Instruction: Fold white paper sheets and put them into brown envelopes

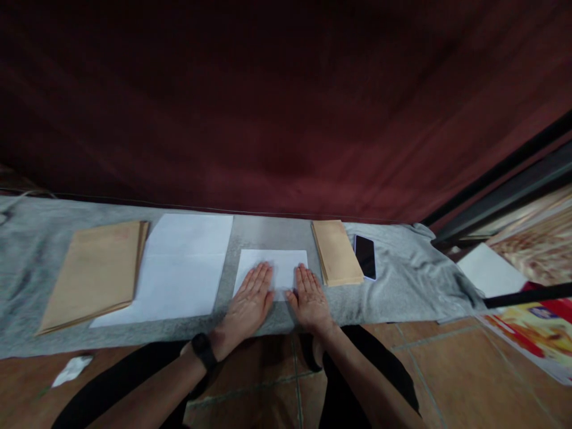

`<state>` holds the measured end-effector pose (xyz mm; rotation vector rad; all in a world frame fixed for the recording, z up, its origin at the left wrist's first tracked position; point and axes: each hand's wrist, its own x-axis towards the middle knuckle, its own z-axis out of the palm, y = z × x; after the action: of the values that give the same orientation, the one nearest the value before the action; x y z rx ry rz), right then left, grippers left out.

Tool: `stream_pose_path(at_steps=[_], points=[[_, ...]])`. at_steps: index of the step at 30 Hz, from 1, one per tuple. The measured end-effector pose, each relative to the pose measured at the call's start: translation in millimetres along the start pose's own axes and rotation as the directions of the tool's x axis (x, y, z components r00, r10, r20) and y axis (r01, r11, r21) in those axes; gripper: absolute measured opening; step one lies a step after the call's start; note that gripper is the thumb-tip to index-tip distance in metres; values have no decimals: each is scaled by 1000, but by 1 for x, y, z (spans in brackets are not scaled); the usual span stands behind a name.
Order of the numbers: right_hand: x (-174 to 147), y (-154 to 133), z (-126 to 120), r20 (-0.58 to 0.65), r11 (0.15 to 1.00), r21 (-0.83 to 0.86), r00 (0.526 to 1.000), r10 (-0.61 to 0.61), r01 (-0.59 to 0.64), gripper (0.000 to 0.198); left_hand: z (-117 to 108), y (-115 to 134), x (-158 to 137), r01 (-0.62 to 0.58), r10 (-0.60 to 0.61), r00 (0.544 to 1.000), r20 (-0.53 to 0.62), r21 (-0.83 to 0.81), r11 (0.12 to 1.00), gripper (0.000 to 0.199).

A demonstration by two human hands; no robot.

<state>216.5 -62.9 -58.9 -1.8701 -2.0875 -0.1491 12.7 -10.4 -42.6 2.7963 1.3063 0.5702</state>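
Dark red cloth (286, 131) fills the space beyond a long surface covered in grey fabric (411, 274), with brown tiles (254, 396) below. On that fabric, directly before me, lies a small white sheet of paper (283, 268), its long side running left to right. My left hand (251, 293) rests palm down over its left part, my right hand (310, 300) over its right edge. Both are flat, fingers straight and close together, thumbs spread inward with a gap between them; I grip nothing. I wear a black watch (204, 350) on my left wrist. Left of the sheet is larger white paper (187, 262), partly under large brown envelopes (100, 265). To the right sit smaller brown envelopes (337, 251), with a smartphone (365, 257) just beside them.
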Motion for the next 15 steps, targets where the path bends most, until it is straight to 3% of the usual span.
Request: stream_pose_path(at_steps=[3, 15], points=[[0, 0, -1, 3, 1000, 2, 1000, -7, 7, 66, 5, 3, -8, -14, 14, 1000, 7, -2, 1000, 60], [1, -1, -2, 18, 1000, -15, 1000, 11, -10, 65, 2, -22, -18, 216, -214, 975, -63, 17, 976, 63]])
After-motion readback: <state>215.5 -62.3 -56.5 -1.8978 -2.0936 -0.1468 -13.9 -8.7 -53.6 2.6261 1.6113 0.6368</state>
